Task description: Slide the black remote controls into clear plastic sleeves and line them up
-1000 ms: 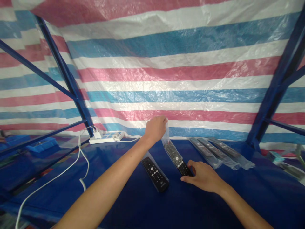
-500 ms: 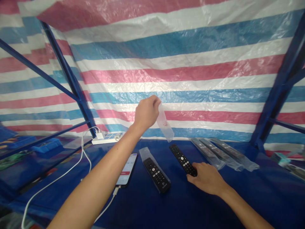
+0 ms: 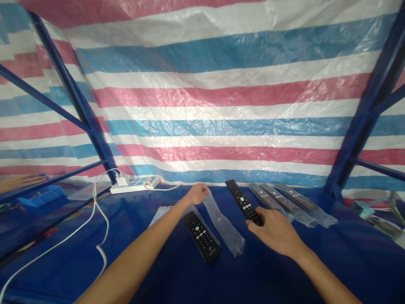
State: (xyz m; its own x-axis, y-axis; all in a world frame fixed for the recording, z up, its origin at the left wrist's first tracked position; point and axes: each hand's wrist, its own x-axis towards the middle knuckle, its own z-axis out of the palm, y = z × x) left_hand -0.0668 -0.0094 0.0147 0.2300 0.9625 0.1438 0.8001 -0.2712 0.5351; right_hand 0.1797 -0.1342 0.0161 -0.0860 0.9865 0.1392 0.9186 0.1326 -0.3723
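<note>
The bare black remote control point(image 3: 242, 200) is left of the three bagged remotes point(image 3: 292, 202), its lower end pinched between our right hand's point(image 3: 275, 232) fingers. Farther left of them, our left hand's point(image 3: 198, 194) fingers pinch the empty plastic sleeve's point(image 3: 225, 228) top. Gripped at one end, the remote could slip; the limp sleeve could crease. Half a second ago, that sleeve hung higher.

Stripes behind your hands, blue below

Beyond your left hand point(image 3: 198, 193) and right hand point(image 3: 274, 230), the sheet point(image 3: 228, 99) is striped red, white and blue; the tabletop point(image 3: 253, 270) beneath them is deep blue.
</note>
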